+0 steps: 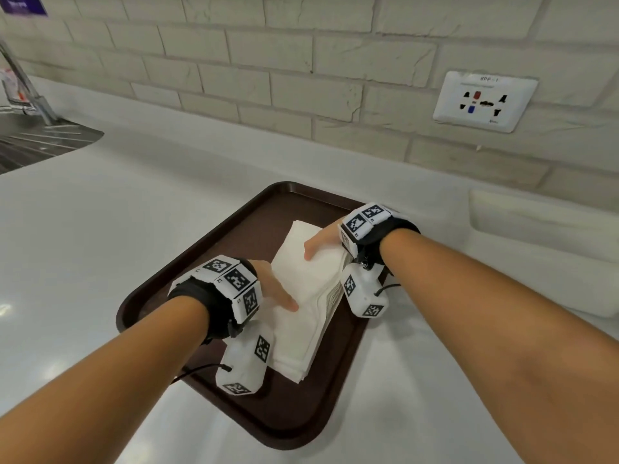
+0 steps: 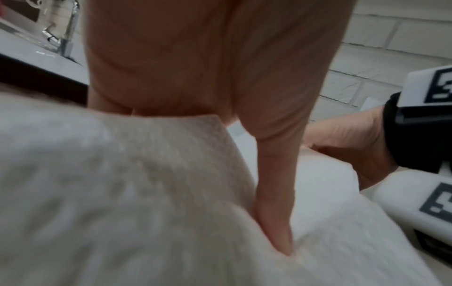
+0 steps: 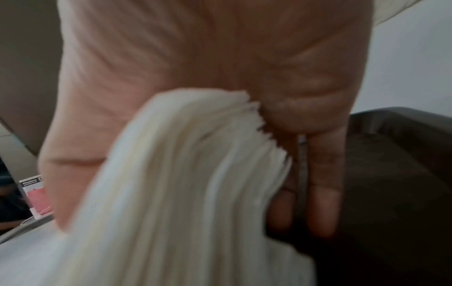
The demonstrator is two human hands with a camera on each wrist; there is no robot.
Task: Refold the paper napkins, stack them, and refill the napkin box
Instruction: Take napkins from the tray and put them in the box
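A thick stack of white paper napkins lies on a brown tray on the white counter. My left hand holds the stack's left side, its thumb pressed on the top sheet and the other fingers hidden behind the paper. My right hand grips the stack's far right edge. Its thumb lies on top, while its fingers run down the layered edges toward the tray. A white box-like container sits at the right by the wall.
A steel sink with a faucet is at the far left. A wall socket sits on the brick wall behind. White counter surrounds the tray.
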